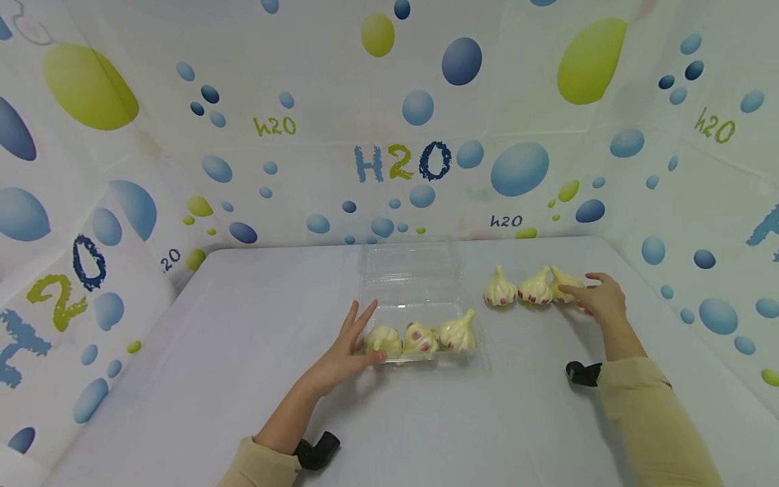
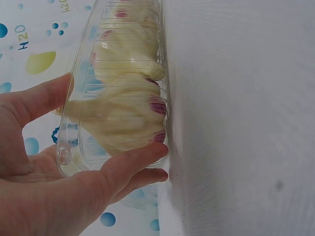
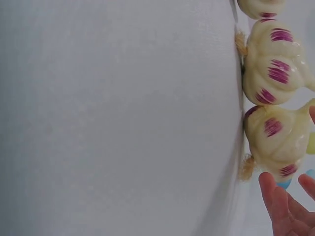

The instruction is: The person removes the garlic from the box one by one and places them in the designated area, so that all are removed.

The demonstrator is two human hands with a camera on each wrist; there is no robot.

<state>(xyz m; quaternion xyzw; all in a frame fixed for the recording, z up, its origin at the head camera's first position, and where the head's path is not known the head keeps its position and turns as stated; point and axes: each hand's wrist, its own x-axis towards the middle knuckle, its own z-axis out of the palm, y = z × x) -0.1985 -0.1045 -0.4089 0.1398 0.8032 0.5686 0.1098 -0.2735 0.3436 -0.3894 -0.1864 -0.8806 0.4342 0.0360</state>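
The rightmost garlic bulb (image 3: 279,140) lies just beside the right hand (image 1: 601,299), its fingers parted, with two neighbouring bulbs (image 1: 535,288) leftward; the left hand (image 1: 345,353), fingers spread, touches an open clear clamshell box (image 1: 410,262) holding three more bulbs (image 1: 421,338).

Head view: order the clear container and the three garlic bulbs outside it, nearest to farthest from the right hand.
1. Right bulb: at the right hand.
2. Middle bulb: left of it.
3. Left bulb: farther left.
4. Clear container: leftmost.
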